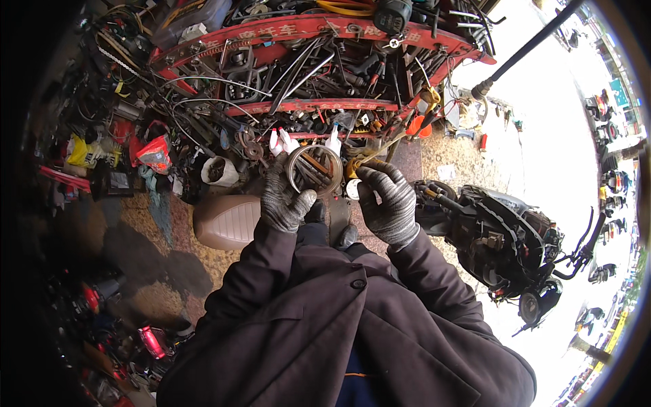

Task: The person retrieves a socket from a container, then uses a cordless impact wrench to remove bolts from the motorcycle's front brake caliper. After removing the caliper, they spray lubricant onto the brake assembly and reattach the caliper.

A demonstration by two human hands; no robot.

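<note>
My left hand (283, 202), in a dirty grey knit glove, is closed round the side of a round, clear-walled jar (291, 171). Its open mouth faces up, and several long brownish metal pieces (313, 167) lie inside. To the right of the jar, my gloved right hand (390, 203) is raised with fingers bent and thumb close to the fingertips. A small white round piece (352, 189) shows beside that thumb, and a yellow thing (353, 167) is by the fingertips. Whatever the right fingers pinch is too small to make out.
Ahead stands a red metal rack (271, 30) crammed with tools and parts. A brown ribbed motorcycle seat (226, 222) lies at left, near a white bucket (220, 171). On the right is a black motor scooter (502, 237). An orange cup (419, 127) sits by the rack.
</note>
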